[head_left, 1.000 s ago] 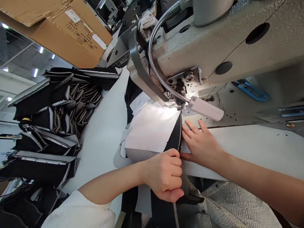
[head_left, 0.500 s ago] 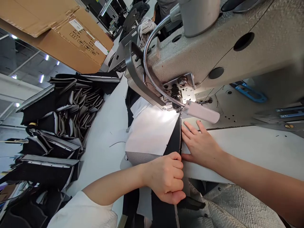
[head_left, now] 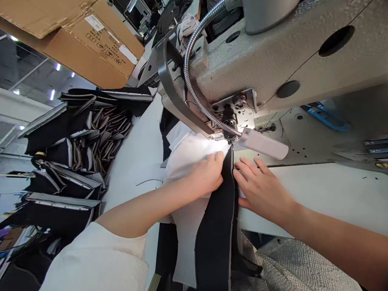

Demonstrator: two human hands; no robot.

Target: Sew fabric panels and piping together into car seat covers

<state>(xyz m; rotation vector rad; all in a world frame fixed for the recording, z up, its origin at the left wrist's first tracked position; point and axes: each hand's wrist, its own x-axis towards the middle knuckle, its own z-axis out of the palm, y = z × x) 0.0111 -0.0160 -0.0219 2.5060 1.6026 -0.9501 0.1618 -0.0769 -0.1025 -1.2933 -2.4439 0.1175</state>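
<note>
A sewing machine point(head_left: 273, 68) reaches over the work, its lamp point(head_left: 264, 143) lighting the needle area. White fabric point(head_left: 178, 161) and a long black strip point(head_left: 216, 226) run up to the presser foot, the strip hanging toward the front over grey mesh fabric point(head_left: 189, 238). My left hand point(head_left: 207, 171) is closed on the white fabric just in front of the foot, close to the strip's left edge; its fingertips are partly hidden. My right hand point(head_left: 260, 188) lies flat with fingers spread, its fingertips beside the strip's right edge.
Stacks of black and grey cut pieces point(head_left: 91, 141) lie on the left side of the white table point(head_left: 136, 149). A cardboard box point(head_left: 97, 44) stands at the upper left. A blue tool point(head_left: 325, 115) rests on the machine bed at the right. Patterned grey fabric point(head_left: 303, 258) is at the front.
My left hand has let go of the black strip's edge and moved up onto the white fabric near the foot. The strip now lies more open. My right hand has hardly moved.
</note>
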